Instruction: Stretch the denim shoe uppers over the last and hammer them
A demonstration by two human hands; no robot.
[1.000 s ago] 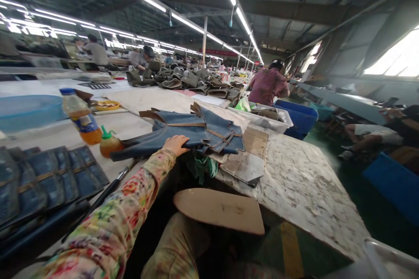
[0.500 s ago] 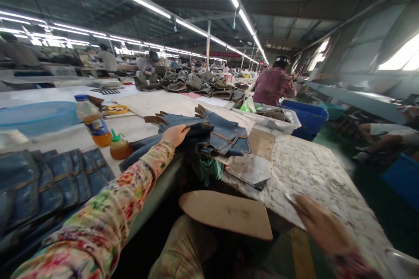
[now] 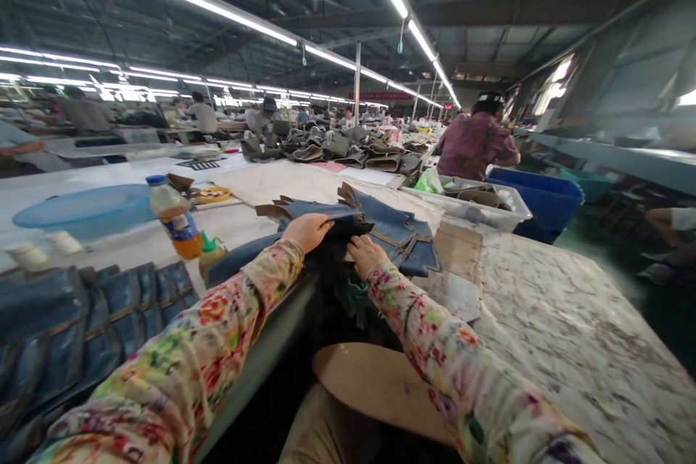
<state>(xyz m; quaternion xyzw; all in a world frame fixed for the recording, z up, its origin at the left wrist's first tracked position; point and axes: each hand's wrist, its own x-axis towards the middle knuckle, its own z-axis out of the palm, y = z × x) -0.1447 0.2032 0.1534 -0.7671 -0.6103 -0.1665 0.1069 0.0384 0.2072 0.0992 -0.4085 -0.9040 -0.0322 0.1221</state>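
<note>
My left hand (image 3: 309, 232) is closed on the edge of a dark blue leather-like piece (image 3: 348, 223), thumb on top. Close by on the right, my right hand (image 3: 367, 255) has its fingers curled at the lower edge of that same piece; its fingertips are partly hidden. Behind both hands lies a fanned pile of blue leather-like panels (image 3: 394, 214) with brown strips and pointed ends. A board with a rounded end (image 3: 375, 384) rests above my lap, partly covered by my right sleeve.
To the left are a row of blue panels (image 3: 48, 319), a bottle of orange liquid (image 3: 175, 217), a small green-capped bottle (image 3: 211, 255) and a blue basin (image 3: 81, 214). A white bin (image 3: 511, 214), a blue crate (image 3: 560, 196) and a co-worker (image 3: 473, 141) are at the right.
My right hand has come from the right-hand table edge to the dark blue piece beside my left hand. The left hand keeps its hold. The view has shifted slightly.
</note>
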